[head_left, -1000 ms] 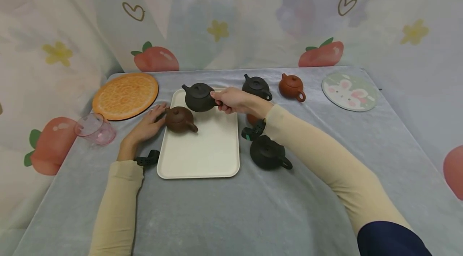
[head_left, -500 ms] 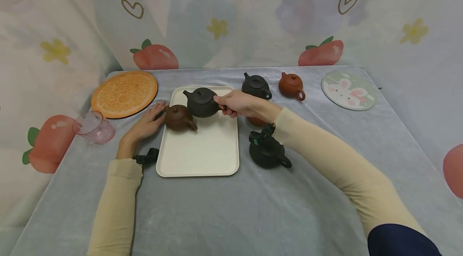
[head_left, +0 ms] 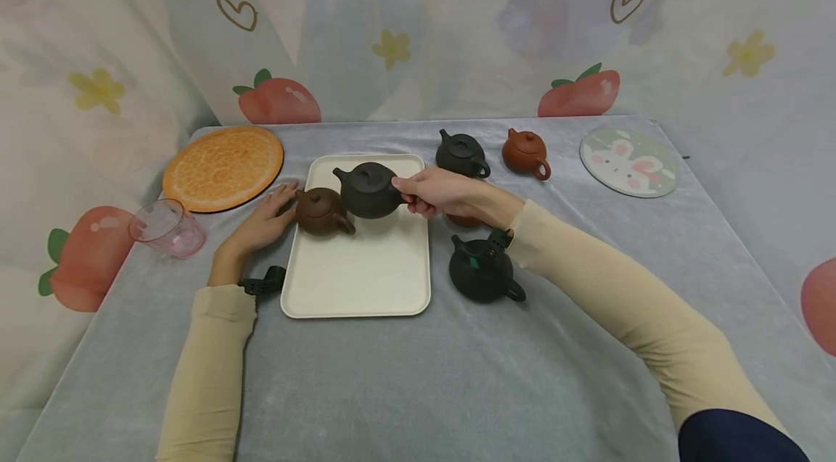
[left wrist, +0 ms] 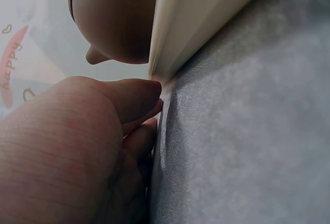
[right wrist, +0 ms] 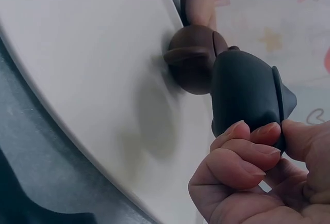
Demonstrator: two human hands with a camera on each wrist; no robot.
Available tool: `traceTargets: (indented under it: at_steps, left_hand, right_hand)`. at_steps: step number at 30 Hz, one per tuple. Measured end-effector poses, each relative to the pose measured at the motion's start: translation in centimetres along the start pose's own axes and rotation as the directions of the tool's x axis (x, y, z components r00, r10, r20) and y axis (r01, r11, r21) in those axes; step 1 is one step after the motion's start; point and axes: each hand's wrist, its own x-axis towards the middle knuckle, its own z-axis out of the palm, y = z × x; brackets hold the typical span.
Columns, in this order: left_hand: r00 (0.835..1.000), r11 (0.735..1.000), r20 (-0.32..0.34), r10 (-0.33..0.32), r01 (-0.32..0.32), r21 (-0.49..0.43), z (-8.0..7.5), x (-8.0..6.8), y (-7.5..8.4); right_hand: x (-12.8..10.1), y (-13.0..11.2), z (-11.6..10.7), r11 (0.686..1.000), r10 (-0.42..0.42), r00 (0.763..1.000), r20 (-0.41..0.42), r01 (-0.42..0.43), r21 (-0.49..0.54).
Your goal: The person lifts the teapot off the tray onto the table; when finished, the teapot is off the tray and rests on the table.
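Right hand (head_left: 434,194): reaches across the tray (head_left: 359,281), fingers curled round the black teapot's (head_left: 369,190) handle.
Left hand (head_left: 261,224): fingers relaxed, flat on the bench (head_left: 424,375), touching the tray's left edge.
Brown teapot (head_left: 318,212): between the hands, touching the black teapot.
Nearby: another black pot (head_left: 482,275) beneath the right wrist.

We seem to be at a staged tabletop set rather than a lived-in room. A printed cloth backdrop (head_left: 418,27) with strawberries, hearts, flowers and the word "happy" hangs behind and wraps both sides, hiding any walls. A grey velvety cloth (head_left: 418,375) covers the table. On it props are laid out: an orange-slice mat (head_left: 223,168), a rabbit coaster (head_left: 630,162), a pink plastic cup (head_left: 166,228), a cream tray (head_left: 366,273) and several small clay teapots (head_left: 525,152).
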Motion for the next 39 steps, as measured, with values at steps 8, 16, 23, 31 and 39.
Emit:
traceTargets:
  at_steps: [8, 16, 23, 31, 39]
  left_hand:
    - [1.0, 1.0, 0.003, -0.029, 0.029, -0.006, 0.0, 0.1, 0.0]
    - [1.0, 1.0, 0.001, -0.019, 0.019, -0.01, 0.1, 0.1, -0.2]
    - [1.0, 1.0, 0.001, -0.011, 0.011, -0.007, 0.1, 0.2, -0.2]
    - [1.0, 1.0, 0.004, -0.019, 0.019, -0.004, 0.0, 0.1, 0.1]
    - [1.0, 1.0, 0.009, -0.022, 0.022, 0.012, 0.1, 0.1, 0.2]
  right_hand:
    - [-0.7, 0.4, 0.1, 1.0, -0.003, 1.0, 0.006, 0.003, -0.006]
    - [-1.7, 0.7, 0.3, 1.0, -0.009, 1.0, 0.025, 0.009, 0.005]
    - [-2.5, 1.3, 0.3, 0.999, -0.021, 0.999, 0.046, 0.02, 0.031]
    - [-3.3, 1.4, 0.2, 1.0, -0.028, 0.998, 0.053, 0.028, 0.006]
    - [-3.9, 1.9, 0.1, 0.999, -0.036, 0.996, 0.079, 0.037, -0.017]
